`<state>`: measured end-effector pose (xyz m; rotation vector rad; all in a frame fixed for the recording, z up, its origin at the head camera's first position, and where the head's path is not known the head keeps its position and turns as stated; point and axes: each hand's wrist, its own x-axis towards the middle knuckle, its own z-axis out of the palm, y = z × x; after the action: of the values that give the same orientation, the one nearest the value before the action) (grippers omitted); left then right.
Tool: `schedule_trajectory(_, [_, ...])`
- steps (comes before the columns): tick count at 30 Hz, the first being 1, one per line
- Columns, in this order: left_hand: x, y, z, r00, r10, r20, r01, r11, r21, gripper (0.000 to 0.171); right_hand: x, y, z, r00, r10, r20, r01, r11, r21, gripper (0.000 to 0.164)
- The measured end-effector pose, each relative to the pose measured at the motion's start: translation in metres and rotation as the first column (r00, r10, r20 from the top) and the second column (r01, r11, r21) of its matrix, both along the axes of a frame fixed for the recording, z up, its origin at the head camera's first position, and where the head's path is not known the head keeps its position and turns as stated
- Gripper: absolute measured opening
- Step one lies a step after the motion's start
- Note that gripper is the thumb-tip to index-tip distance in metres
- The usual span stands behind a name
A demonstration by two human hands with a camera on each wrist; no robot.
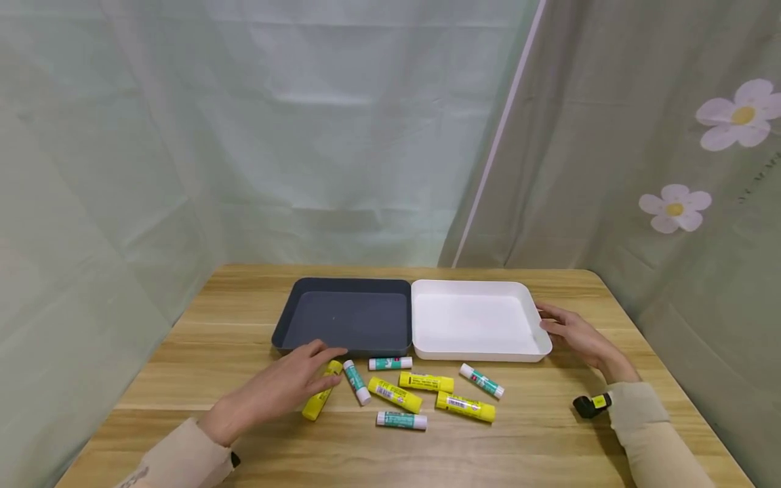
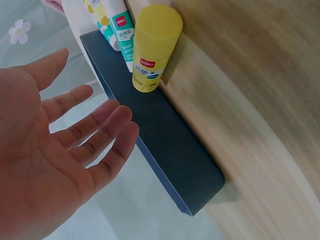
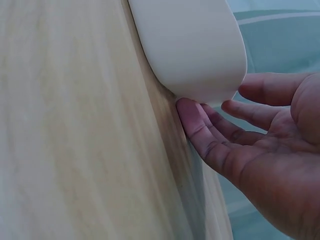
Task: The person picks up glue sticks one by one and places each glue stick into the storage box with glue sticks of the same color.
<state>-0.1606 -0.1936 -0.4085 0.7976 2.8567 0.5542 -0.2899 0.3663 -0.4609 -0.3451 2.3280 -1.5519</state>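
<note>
A dark blue-grey tray [image 1: 354, 315] and a white tray [image 1: 476, 318] stand side by side on the wooden table. In front of them lie several yellow glue sticks [image 1: 394, 394] and several thinner green-and-white glue sticks [image 1: 401, 420]. My left hand [image 1: 281, 383] is over the leftmost yellow glue stick [image 1: 316, 400], by the dark tray's front edge; the left wrist view has its fingers spread and holding nothing. Against the white tray's right end, my right hand [image 1: 579, 337] rests its fingertips; the right wrist view has these fingers [image 3: 200, 132] low at the tray's corner.
A small black-and-yellow object [image 1: 592, 405] is beside the right sleeve. Pale curtains [image 1: 366, 135] hang behind and around the wooden table [image 1: 518, 447], with white flowers [image 1: 675, 209] printed on the right one.
</note>
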Motion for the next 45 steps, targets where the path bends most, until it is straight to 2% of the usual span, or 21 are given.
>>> schedule_trajectory(11, [0.006,-0.002,-0.006,0.997,0.06,0.057,-0.058,0.998,-0.03,0.054,-0.001,-0.002,-0.001,1.0,0.001,-0.009,-0.001,1.0,0.001,0.067])
schedule_trajectory(20, [0.004,0.001,-0.012,0.984,0.125,0.129,-0.126,0.992,0.002,0.057,-0.001,-0.002,-0.001,1.0,-0.005,-0.005,0.005,1.0,-0.001,0.067])
schedule_trajectory(29, [0.004,0.003,-0.018,0.972,0.175,0.156,-0.176,0.984,-0.006,0.061,0.001,-0.004,0.0,1.0,-0.01,-0.008,0.01,1.0,-0.001,0.066])
schedule_trajectory(38, [0.003,0.002,-0.024,0.97,0.188,0.152,-0.187,0.982,-0.021,0.064,0.002,-0.005,0.001,1.0,-0.007,-0.001,0.007,1.0,0.0,0.066])
schedule_trajectory(45, [0.002,0.0,-0.025,0.962,0.199,0.185,-0.202,0.979,-0.004,0.062,0.002,-0.003,0.0,1.0,-0.009,-0.01,0.009,1.0,-0.006,0.066])
